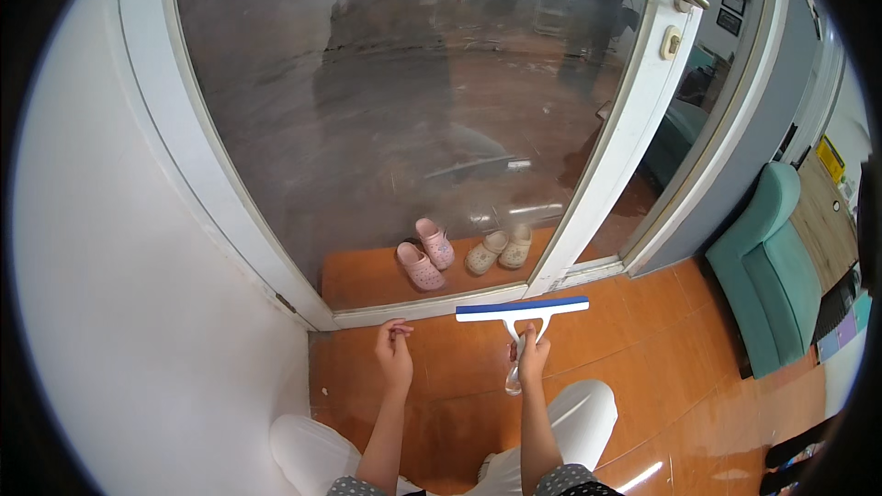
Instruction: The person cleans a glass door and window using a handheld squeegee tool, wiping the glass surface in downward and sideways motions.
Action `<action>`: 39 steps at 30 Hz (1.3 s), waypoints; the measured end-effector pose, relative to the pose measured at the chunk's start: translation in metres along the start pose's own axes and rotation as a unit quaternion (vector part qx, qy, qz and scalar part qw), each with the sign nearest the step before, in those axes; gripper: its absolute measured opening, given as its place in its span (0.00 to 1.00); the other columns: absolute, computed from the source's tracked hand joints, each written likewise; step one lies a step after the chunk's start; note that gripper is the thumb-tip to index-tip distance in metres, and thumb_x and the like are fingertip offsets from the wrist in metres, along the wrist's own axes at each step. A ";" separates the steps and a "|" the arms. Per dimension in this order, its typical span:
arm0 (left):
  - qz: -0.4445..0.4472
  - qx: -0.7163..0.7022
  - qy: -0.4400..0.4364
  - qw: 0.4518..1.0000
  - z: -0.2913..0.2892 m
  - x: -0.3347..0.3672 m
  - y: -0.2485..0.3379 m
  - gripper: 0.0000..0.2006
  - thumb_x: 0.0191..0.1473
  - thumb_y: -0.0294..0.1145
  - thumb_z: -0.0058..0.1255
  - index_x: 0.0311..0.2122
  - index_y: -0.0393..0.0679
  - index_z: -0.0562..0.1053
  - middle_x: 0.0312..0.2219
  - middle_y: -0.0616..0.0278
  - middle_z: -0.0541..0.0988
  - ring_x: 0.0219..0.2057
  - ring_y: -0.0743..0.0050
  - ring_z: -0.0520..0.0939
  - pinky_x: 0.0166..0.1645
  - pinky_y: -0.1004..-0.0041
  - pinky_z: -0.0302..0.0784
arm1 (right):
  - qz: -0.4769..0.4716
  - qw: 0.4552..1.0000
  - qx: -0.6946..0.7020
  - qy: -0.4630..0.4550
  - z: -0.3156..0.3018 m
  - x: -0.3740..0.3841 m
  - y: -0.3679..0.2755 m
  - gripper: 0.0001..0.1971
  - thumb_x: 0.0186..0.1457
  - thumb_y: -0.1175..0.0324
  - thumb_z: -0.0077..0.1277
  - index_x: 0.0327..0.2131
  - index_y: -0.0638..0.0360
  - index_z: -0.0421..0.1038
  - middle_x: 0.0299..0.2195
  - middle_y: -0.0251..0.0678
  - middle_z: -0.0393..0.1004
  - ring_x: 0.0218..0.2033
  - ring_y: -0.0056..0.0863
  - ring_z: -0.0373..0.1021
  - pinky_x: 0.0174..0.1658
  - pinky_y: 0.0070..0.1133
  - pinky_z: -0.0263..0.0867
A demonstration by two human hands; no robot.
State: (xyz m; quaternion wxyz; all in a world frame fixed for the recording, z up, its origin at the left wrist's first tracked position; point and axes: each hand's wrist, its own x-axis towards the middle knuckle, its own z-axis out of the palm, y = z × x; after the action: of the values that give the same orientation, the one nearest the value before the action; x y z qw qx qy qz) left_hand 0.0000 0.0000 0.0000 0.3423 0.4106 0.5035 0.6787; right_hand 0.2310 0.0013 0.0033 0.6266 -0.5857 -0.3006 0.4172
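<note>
Both hands are low before the glass door: right hand fingers clamped on the blue-and-white squeegee, left hand fingers pinched together, empty. Wiping seems about to begin; raising the blade to the pane comes next.

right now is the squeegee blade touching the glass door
Apart. The head view shows the squeegee in the right hand, its blue blade below the white bottom frame of the glass door, over the orange floor.

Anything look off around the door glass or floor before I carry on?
Glass looks hazy and streaked across most of the pane. Pink clogs behind it sit splayed, not paired neatly. Squeegee in right hand looks intact.
</note>
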 end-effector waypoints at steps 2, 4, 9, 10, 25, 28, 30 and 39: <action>-0.025 -0.021 0.003 0.999 0.007 -0.021 -0.007 0.09 0.55 0.17 0.36 0.39 0.36 0.69 0.31 0.61 0.73 0.33 0.75 0.73 0.43 0.77 0.68 | 0.005 0.999 -0.032 0.011 -0.023 -0.005 -0.001 0.25 0.59 0.52 0.40 0.15 0.59 0.62 0.09 0.34 0.63 0.07 0.22 0.59 0.11 0.18 0.55; 0.029 0.020 -0.025 0.999 -0.025 0.029 0.008 0.09 0.55 0.17 0.36 0.39 0.36 0.69 0.31 0.61 0.73 0.33 0.75 0.73 0.43 0.76 0.68 | -0.001 0.998 0.052 0.022 0.029 -0.006 0.013 0.25 0.59 0.51 0.40 0.15 0.59 0.62 0.09 0.34 0.62 0.07 0.22 0.59 0.10 0.19 0.55; 0.126 0.049 0.009 0.991 -0.014 0.065 0.032 0.10 0.54 0.16 0.37 0.39 0.38 0.69 0.33 0.62 0.73 0.36 0.76 0.73 0.44 0.76 0.67 | -0.055 0.987 0.148 -0.010 0.055 0.023 -0.034 0.23 0.60 0.53 0.39 0.20 0.61 0.63 0.10 0.34 0.63 0.09 0.21 0.60 0.12 0.18 0.56; 0.147 0.074 0.020 0.986 -0.023 0.070 0.039 0.10 0.53 0.16 0.37 0.39 0.38 0.69 0.34 0.62 0.73 0.36 0.76 0.73 0.43 0.76 0.68 | -0.043 0.984 0.170 -0.028 0.062 0.021 -0.044 0.24 0.60 0.49 0.39 0.21 0.61 0.64 0.11 0.34 0.64 0.10 0.21 0.61 0.13 0.18 0.57; 0.328 0.343 0.128 0.871 -0.060 0.160 0.196 0.23 0.48 0.24 0.45 0.52 0.42 0.61 0.57 0.56 0.57 0.58 0.58 0.58 0.58 0.57 0.46 | -0.199 0.940 0.211 -0.178 0.204 0.025 -0.276 0.15 0.55 0.58 0.52 0.32 0.58 0.62 0.23 0.31 0.67 0.22 0.21 0.67 0.22 0.19 0.63; 0.314 0.356 0.160 0.866 -0.073 0.179 0.200 0.32 0.48 0.27 0.46 0.59 0.42 0.52 0.62 0.55 0.47 0.62 0.58 0.50 0.58 0.53 0.40 | -0.225 0.935 0.186 -0.200 0.220 0.021 -0.303 0.16 0.54 0.55 0.52 0.31 0.58 0.62 0.21 0.29 0.66 0.18 0.19 0.64 0.20 0.18 0.61; 0.318 0.376 0.165 0.854 -0.087 0.191 0.199 0.37 0.48 0.28 0.46 0.62 0.41 0.45 0.64 0.53 0.41 0.64 0.57 0.46 0.58 0.51 0.38 | -0.247 0.930 0.170 -0.211 0.239 0.013 -0.318 0.16 0.54 0.55 0.52 0.30 0.58 0.62 0.18 0.28 0.64 0.14 0.17 0.61 0.17 0.17 0.57; 0.257 0.549 0.088 0.791 -0.139 0.213 0.173 0.40 0.51 0.34 0.44 0.64 0.42 0.38 0.65 0.56 0.37 0.65 0.64 0.47 0.57 0.44 0.40 | -0.293 0.929 0.122 -0.189 0.331 -0.032 -0.335 0.18 0.53 0.55 0.53 0.24 0.61 0.64 0.11 0.28 0.63 0.08 0.17 0.60 0.12 0.18 0.54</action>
State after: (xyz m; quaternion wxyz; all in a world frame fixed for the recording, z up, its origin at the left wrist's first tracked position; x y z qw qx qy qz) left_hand -0.2260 0.0864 0.1909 -0.1735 0.5819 0.6953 0.3844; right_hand -0.0134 0.1452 0.3812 0.7193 -0.3011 -0.5180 0.3517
